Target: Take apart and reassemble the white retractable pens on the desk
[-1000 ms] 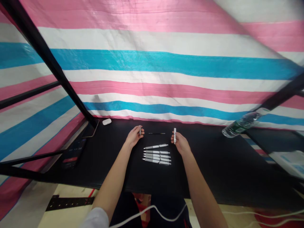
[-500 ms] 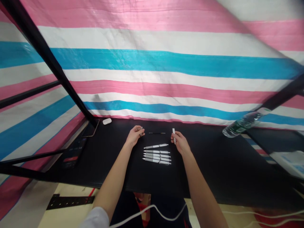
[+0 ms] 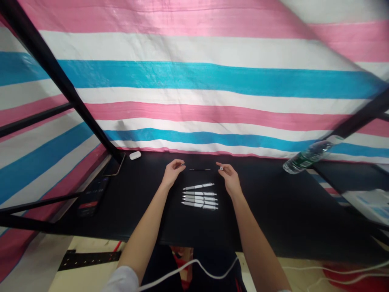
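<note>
Over a black table (image 3: 273, 211), my left hand (image 3: 172, 171) is closed on a small grey pen part whose tip shows at the fingertips. My right hand (image 3: 228, 177) is closed on a white pen barrel, seen end-on at its fingertips. A thin black pen refill (image 3: 199, 169) lies on the table between the two hands. Just in front of my hands, several white pens (image 3: 199, 197) lie side by side in a row.
A white earbud case (image 3: 135, 155) and a phone (image 3: 114, 165) lie at the table's back left beside a black frame post. A plastic water bottle (image 3: 306, 156) lies at the right. A striped tarp forms the back wall. White cables hang below the table edge.
My right hand has tipped the white barrel from upright until its end points at me. My left hand has turned its part and shifted slightly toward the refill.
</note>
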A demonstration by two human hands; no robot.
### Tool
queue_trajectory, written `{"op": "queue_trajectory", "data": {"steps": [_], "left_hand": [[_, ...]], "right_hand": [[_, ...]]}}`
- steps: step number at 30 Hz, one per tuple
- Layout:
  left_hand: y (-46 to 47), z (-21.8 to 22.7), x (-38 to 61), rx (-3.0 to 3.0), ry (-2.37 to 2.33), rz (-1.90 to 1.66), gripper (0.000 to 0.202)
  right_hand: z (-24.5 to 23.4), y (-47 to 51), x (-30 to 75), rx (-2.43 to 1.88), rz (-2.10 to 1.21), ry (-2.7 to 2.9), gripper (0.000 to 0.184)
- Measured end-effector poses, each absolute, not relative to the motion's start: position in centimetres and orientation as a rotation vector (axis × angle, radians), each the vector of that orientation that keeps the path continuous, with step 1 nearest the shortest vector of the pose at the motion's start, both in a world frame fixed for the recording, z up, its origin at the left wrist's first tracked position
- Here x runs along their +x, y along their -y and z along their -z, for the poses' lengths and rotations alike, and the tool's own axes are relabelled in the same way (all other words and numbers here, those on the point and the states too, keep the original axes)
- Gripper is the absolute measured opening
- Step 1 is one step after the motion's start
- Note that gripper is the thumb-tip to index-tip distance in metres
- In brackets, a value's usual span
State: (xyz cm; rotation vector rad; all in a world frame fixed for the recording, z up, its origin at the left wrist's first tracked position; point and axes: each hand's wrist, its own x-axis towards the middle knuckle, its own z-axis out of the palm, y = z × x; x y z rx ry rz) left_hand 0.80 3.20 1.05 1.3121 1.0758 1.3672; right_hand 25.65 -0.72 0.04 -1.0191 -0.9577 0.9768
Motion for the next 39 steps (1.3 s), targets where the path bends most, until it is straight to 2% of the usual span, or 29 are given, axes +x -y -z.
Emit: {"op": "queue_trajectory", "data": {"steps": [15,25,30,39], "left_hand": [[-3.12,-1.15,1.00,1.335,-1.050,-1.350,0.019],[-3.04,-1.12,1.16,1.166,-0.941,-1.251,0.044],[-2.98,-1.20,1.24,1.186,-0.945,-1.244,0.041],[-3.13,-1.36,0.96,1.397,-1.013,-1.376,0.021]], "right_hand": [[-0.19,0.87,25.48,-1.006,-0.981,1.036,0.021],[0.38,0.37,25.49,-1.048,-0.963,1.025,0.032],[0.32,0.45,25.43,-1.064,-0.962,1.042,0.032],[0.30,0.56,25.51,-1.061,-0.936,1.083,0.024]]}}
